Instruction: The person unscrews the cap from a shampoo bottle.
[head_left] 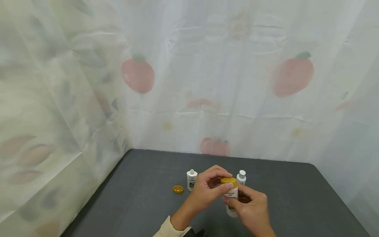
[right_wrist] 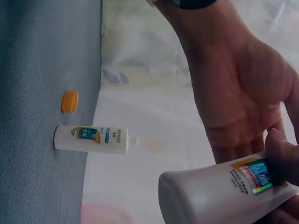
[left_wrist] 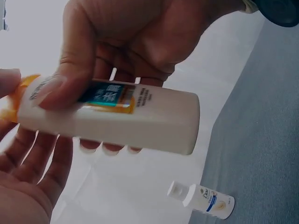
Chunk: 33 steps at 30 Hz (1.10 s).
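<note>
Head view: nearest the camera, the right hand (head_left: 251,207) wraps its fingers and thumb around the body of a small white plastic bottle with a teal-and-gold label (head_left: 232,202), held upright just above the dark grey table (head_left: 142,204). The left hand (head_left: 207,187) comes in from 10 o'clock and pinches the bottle's gold screw cap (head_left: 228,181) between thumb and curled fingers.

Handling, as a judgement: the bottle looks light and fairly stiff, with a smooth, possibly slippery wall. Grip it at mid-body over the label, and take the cap at its rim. It does not appear fragile.

Beyond the hands, at 11 o'clock, stands an uncapped white bottle with a blue label (head_left: 191,179). At 9 o'clock from it, a loose gold cap (head_left: 178,189) lies on the table. At 1 o'clock from the held bottle stands a white-capped white bottle (head_left: 241,177), just beside the fingers.

Farthest, a translucent fruit-print curtain (head_left: 207,82) closes off the table.
</note>
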Motion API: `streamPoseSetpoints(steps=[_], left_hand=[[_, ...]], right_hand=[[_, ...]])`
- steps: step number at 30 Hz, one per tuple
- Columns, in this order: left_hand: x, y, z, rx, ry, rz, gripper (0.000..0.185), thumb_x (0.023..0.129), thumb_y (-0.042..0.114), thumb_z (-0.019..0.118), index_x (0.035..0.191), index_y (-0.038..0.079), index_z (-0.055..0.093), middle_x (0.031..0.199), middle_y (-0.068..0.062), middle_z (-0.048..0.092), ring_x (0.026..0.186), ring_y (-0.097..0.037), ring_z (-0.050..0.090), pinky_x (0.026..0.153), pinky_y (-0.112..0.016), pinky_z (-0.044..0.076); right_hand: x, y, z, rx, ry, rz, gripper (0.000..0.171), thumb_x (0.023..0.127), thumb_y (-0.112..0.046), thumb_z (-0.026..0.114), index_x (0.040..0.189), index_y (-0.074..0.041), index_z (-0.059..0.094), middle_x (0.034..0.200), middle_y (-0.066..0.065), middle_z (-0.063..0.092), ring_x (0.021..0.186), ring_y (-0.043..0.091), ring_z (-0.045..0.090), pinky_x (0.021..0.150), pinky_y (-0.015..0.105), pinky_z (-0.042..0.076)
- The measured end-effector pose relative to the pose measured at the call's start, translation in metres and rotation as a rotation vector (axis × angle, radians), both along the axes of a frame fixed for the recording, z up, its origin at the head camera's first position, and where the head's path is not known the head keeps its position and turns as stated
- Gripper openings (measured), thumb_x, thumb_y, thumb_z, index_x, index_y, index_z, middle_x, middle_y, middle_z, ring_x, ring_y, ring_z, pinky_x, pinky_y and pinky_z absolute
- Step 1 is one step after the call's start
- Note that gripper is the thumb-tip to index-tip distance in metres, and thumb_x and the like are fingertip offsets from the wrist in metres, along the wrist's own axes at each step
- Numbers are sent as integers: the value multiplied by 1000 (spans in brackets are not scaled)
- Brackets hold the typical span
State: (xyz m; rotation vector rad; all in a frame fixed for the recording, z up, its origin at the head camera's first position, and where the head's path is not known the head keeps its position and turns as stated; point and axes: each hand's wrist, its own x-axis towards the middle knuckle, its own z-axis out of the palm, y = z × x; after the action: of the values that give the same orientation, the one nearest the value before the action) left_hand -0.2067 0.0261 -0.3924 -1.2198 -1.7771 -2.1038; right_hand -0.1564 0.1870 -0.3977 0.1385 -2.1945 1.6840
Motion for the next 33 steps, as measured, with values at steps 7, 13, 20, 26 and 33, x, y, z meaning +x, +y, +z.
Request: streamPoseSetpoints(steps=[7,13,20,26,33], left_hand=[[2,4,3,-2,73,-33,19,99,1,66,116,-9,67,117,-34,65,111,-25,71,95,-35,62],[3,1,2,-18,35,-15,24,102,6,63,118,-11,69,115,-33,59,105,-5,65,94,-25,60],[1,2,4,-8,52,24,21,100,3,65,117,-8,68,116,-33,61,108,-7,68,99,-30,59],[3,3,6,-30,113,3,18,102,3,64,113,-9,72,114,-31,67,110,-16,71,95,-37,62],[3,-5,7,-78,48,18,24,101,7,67,121,-5,69,116,-29,60,105,-3,64,98,-30,60]], right_hand=[[5,-4,-2,23,93,44,34,72,-1,93,103,-11,83,66,3,72,53,0,61,51,21,54],[3,-1,1,0,55,25,37,70,-1,93,105,-6,83,81,9,80,65,2,71,59,22,59],[5,-2,2,2,8,29,38,71,-4,94,106,-13,83,84,7,81,71,5,75,63,24,62],[5,-1,0,3,48,32,35,71,-2,94,104,-7,83,83,10,81,69,5,74,61,23,61],[3,4,6,20,-95,-10,44,73,-8,94,115,-9,81,93,11,81,75,7,76,67,25,63]])
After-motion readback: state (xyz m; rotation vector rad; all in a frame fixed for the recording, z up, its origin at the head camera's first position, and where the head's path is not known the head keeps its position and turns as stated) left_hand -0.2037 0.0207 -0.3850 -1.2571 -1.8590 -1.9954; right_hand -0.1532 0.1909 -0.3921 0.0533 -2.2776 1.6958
